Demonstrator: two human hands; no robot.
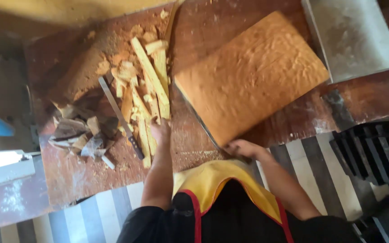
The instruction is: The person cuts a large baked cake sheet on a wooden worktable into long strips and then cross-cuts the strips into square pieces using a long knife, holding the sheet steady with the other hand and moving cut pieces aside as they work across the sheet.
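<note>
Nearest to us is the person's yellow apron with red trim [212, 180], over a black shirt, close against the near edge of the counter [77, 175]. The left hand [160, 131] lies on the near end of the pile of cut cake strips [147, 85]; its fingers are bent down onto the strips, but I cannot tell if they hold one or only press. The right hand [244, 148] is at the near corner of the big sponge cake slab [251, 74], fingers curled, touching the cake edge; what they hold is not clear because of blur.

The slab lies tilted on the counter, one corner pointing far, one near, and its right corner comes just beside the grey metal tray [356, 36] at the far right. A long knife [120, 118] rests left of the strips, its handle toward the person. Further left lies a heap of dark crust scraps [79, 132], and crumbs [109, 54] spread toward the far side.

Bare counter remains at the near left and to the right of the slab. A striped floor [307, 157] shows below the counter's near edge.
</note>
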